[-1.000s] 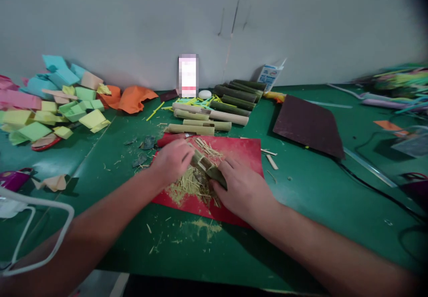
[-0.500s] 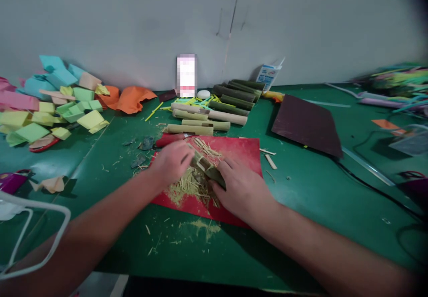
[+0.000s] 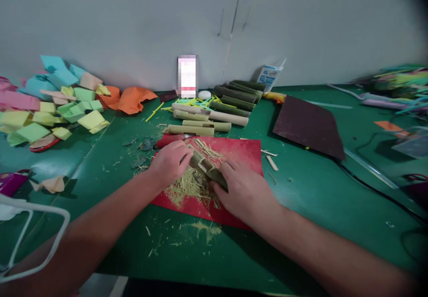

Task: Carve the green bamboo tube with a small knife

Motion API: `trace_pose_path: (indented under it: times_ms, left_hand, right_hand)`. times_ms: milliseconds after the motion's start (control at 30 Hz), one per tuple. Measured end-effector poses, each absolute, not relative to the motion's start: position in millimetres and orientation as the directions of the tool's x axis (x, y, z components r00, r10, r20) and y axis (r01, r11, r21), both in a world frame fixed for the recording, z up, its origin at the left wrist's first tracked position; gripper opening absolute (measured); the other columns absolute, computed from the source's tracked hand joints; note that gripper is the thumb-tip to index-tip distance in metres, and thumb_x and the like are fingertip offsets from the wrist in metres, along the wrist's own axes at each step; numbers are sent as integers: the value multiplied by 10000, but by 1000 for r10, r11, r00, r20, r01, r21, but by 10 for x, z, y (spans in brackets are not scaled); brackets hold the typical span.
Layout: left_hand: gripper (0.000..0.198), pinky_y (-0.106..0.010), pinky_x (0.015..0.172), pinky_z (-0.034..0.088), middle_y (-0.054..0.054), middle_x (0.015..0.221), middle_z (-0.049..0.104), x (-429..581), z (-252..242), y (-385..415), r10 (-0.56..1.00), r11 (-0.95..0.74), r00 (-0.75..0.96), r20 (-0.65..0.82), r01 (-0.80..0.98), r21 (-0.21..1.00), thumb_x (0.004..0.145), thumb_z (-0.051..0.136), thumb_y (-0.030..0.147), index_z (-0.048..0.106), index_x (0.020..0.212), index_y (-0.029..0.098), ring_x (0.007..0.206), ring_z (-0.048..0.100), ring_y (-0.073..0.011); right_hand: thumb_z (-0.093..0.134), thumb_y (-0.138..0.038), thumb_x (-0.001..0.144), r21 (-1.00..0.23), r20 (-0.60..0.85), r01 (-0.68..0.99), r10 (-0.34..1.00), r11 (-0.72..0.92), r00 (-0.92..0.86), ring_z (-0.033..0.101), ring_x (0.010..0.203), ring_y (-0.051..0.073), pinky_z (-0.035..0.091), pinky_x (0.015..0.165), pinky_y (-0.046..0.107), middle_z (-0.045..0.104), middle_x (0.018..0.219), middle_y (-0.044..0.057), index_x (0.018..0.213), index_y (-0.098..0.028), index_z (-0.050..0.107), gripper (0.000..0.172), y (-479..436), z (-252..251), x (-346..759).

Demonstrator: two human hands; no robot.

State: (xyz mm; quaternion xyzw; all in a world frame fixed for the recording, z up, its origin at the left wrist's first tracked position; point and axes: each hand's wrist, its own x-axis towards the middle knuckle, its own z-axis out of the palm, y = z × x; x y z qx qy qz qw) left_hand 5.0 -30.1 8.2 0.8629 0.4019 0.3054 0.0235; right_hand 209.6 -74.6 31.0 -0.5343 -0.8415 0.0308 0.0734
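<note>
My right hand (image 3: 242, 187) is wrapped round the near end of a green bamboo tube (image 3: 204, 164), held slantwise with a rectangular notch cut in its upper side. Close against the tube's far left end is my left hand (image 3: 170, 161), its fingers closed; what they hold is hidden, with just a dark spot showing between them. Beneath both hands lies a red sheet (image 3: 245, 154) strewn with bamboo shavings (image 3: 189, 185) and slivers. A red-handled tool (image 3: 172, 139) rests at the sheet's upper left edge, partly behind my left hand.
Notched bamboo pieces (image 3: 190, 130) and dark green bamboo tubes (image 3: 236, 97) lie beyond the sheet. A phone (image 3: 187, 76) leans on the wall. Folded coloured papers (image 3: 60, 96) are heaped left, near a white wire frame (image 3: 55, 248). A dark brown board (image 3: 309, 127) stands right.
Both hands stay on and beside the bamboo tube, with only a slight shift of the left hand. The whole view has drifted a little.
</note>
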Motion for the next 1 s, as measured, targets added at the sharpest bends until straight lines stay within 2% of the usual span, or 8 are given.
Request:
trace_pose_path:
  times_ms: [233, 367, 500, 633, 733, 800, 900, 1000]
  left_hand:
    - [245, -285, 702, 442, -60, 728, 568, 75, 66, -265, 722, -653, 465, 513, 703, 281, 901, 437, 213, 612, 753, 129, 723, 540, -153]
    - [236, -267, 681, 435, -51, 730, 578, 104, 73, -319, 708, -688, 534, 462, 668, 284, 904, 439, 221, 622, 779, 139, 717, 542, -146]
    - [202, -271, 748, 453, -57, 764, 622, -15, 74, -251, 733, -644, 391, 557, 661, 384, 880, 478, 217, 643, 788, 144, 766, 580, -151]
    - [172, -259, 757, 458, -50, 813, 664, -51, 106, -197, 840, -498, 191, 507, 641, 584, 847, 526, 255, 664, 830, 154, 783, 598, -150]
    - [200, -204, 530, 418, -14, 660, 627, 11, 148, -213, 953, -255, -29, 303, 465, 848, 830, 537, 307, 647, 767, 152, 546, 518, -99]
    - [223, -182, 435, 343, -4, 606, 595, 46, 166, -228, 986, -129, -70, 152, 258, 957, 823, 542, 325, 623, 721, 143, 453, 436, -67]
    - [240, -166, 411, 302, -11, 621, 595, 59, 170, -244, 998, -45, -43, 46, 30, 999, 813, 563, 339, 601, 696, 133, 431, 399, -43]
    - [263, -160, 410, 301, -14, 618, 585, 42, 161, -248, 1000, 2, -13, -3, -71, 997, 810, 570, 353, 595, 686, 122, 428, 397, -34]
  right_hand:
    - [519, -306, 819, -129, 91, 900, 908, 417, -408, 567, 846, 210, 375, 622, 309, 595, 931, 54, 883, -181, 540, 142, -741, 311, 2086]
    - [518, -305, 818, -133, 63, 900, 909, 416, -411, 569, 817, 200, 363, 593, 305, 597, 928, 56, 881, -184, 537, 137, -735, 296, 2089]
    - [500, -324, 831, -139, 90, 901, 911, 411, -402, 570, 812, 196, 350, 572, 301, 595, 921, 50, 879, -187, 530, 148, -732, 287, 2094]
    - [509, -322, 821, -129, 98, 902, 911, 411, -401, 571, 806, 195, 351, 581, 299, 596, 915, 51, 881, -185, 531, 151, -735, 294, 2098]
    - [501, -328, 825, -136, 99, 902, 911, 410, -400, 572, 816, 197, 349, 576, 299, 597, 941, 50, 900, -187, 531, 162, -734, 297, 2101]
    - [496, -329, 828, -141, 98, 901, 912, 410, -399, 572, 820, 197, 348, 573, 298, 596, 957, 51, 912, -186, 530, 169, -733, 295, 2103]
    - [499, -336, 828, -140, 101, 901, 911, 412, -400, 568, 809, 194, 340, 564, 295, 595, 939, 47, 893, -187, 527, 165, -727, 293, 2107]
    - [499, -344, 829, -139, 107, 900, 910, 413, -401, 561, 784, 184, 320, 544, 291, 592, 912, 40, 856, -192, 523, 157, -719, 292, 2117]
